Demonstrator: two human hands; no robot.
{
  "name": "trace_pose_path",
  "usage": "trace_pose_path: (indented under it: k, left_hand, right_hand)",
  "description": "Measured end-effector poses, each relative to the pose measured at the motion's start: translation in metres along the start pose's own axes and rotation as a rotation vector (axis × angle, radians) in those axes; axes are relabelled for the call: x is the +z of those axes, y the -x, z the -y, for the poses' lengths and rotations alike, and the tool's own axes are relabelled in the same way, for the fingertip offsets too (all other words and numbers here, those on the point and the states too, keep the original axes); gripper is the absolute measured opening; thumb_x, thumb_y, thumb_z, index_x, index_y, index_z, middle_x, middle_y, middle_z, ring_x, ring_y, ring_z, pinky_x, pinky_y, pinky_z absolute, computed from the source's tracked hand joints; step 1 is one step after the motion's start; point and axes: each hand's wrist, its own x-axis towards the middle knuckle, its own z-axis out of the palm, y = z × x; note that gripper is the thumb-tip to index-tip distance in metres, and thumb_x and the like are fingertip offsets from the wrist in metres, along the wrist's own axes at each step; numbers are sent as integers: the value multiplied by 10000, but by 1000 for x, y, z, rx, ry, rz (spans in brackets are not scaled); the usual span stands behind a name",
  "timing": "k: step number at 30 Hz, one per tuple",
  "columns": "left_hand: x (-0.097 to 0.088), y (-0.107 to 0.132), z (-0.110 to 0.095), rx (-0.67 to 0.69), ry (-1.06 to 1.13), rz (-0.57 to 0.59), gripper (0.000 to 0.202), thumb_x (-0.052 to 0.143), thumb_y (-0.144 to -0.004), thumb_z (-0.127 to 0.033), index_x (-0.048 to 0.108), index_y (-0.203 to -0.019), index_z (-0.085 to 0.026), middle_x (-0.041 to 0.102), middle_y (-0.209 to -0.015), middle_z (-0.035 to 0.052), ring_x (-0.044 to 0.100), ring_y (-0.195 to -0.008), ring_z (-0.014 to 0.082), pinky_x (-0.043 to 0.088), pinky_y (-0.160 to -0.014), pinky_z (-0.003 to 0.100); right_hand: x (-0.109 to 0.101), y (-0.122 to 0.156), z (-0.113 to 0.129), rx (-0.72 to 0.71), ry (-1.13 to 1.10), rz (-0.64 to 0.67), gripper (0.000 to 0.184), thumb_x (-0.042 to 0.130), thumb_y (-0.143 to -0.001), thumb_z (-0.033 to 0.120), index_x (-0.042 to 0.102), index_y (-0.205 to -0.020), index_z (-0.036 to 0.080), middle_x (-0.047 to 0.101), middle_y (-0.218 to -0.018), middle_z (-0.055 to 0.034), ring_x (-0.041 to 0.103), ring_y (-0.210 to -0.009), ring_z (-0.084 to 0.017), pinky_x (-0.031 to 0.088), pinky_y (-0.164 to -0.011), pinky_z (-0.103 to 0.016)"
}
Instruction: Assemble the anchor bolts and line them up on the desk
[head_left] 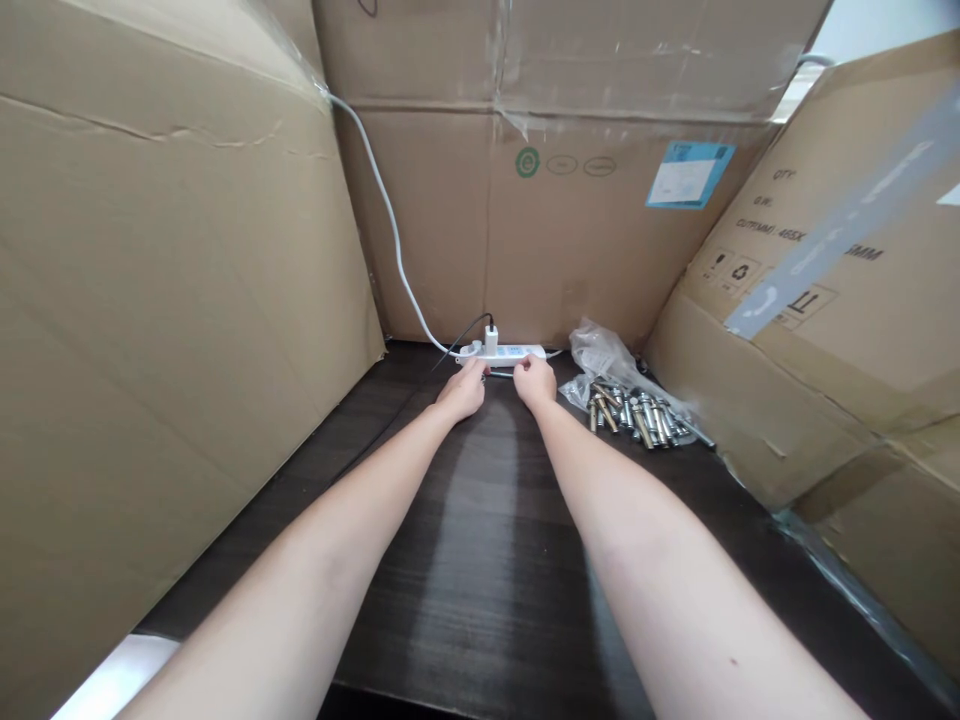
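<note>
Head view: just in front of the power strip (526, 352), a slim rod (501, 375) is seemingly pinched by left hand (463, 390) and right hand (537, 381), two-handed adjustment apparently underway, steady alignment being called for next.

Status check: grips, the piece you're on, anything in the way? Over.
Left grip, right grip close together, hold unclear. Slim rod showing between them. Power strip close behind; bolts heaped to the right.

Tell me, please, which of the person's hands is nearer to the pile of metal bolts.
Right. The right hand is to the left of the pile of metal bolts, not touching it; the left hand is farther left, beyond the right hand.
</note>
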Motion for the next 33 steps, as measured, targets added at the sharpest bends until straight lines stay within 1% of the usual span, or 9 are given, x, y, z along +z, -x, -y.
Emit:
trace_pose_path:
  k: [3,6,9,14,19,21,24,28,33]
  left_hand:
    - [0,3,-2,-44,-11,-20,298,397,-848,-151,506,-1112,-236,543,-1202,69,585,-999,190,441,-877,285]
    - [1,4,-4,-105,-37,-20,227,447,-831,-193,560,-1026,-216,605,-1104,78,594,-981,212,440,-861,298]
    - [2,4,-6,-164,-50,-16,181,481,-806,-216,605,-937,-217,650,-1029,64,597,-984,223,434,-866,303]
    - [1,0,-4,-269,-14,-33,198,478,-794,-238,651,-890,-244,685,-1020,37,613,-963,211,441,-833,282]
    - [-7,-6,9,-482,66,-119,329,349,-853,-250,676,-857,-220,706,-960,67,633,-910,210,457,-748,264]
    - [-10,-7,14,-586,102,-174,391,288,-860,-223,676,-902,-202,704,-971,91,639,-898,215,461,-715,266]
    - [-12,-8,18,-682,171,-225,394,296,-844,-228,682,-914,-187,708,-946,109,649,-858,225,461,-659,269]
    - [-14,-10,17,-743,261,-257,352,358,-821,-276,691,-897,-191,714,-925,106,654,-859,242,455,-626,271]
    - [-17,-15,18,-776,334,-288,427,298,-857,-326,693,-902,-169,710,-936,129,650,-886,251,456,-648,283]
  right_hand:
    - [-2,1,1,-4,-5,8,224,439,-761,228,652,-828,217,660,-847,-65,578,-783,-210,435,-739,-297]
    - [-2,2,0,-6,-15,12,241,433,-754,220,661,-834,216,667,-837,-65,581,-786,-212,435,-739,-298]
    - [-2,2,-1,-2,-27,13,260,428,-746,210,673,-831,217,673,-831,-70,584,-791,-215,435,-741,-296]
    - [-2,1,-3,10,-38,-2,301,409,-734,189,689,-837,218,672,-816,-72,584,-792,-217,431,-747,-290]
    - [-6,5,-3,-15,-23,-41,288,392,-741,184,657,-850,212,651,-816,-56,561,-760,-197,419,-716,-273]
    - [-8,10,-1,-35,3,-88,280,373,-762,200,629,-875,202,632,-889,-65,547,-791,-197,409,-717,-276]
    - [-13,17,3,-67,65,-172,292,332,-792,217,587,-932,186,584,-987,-86,518,-848,-201,386,-716,-283]
    - [-32,14,5,-127,177,-212,267,333,-794,218,577,-901,196,582,-885,-51,489,-758,-176,336,-637,-257]
    - [-84,1,-14,-193,359,-197,225,418,-772,285,599,-683,187,592,-693,-34,460,-659,-155,258,-586,-266]
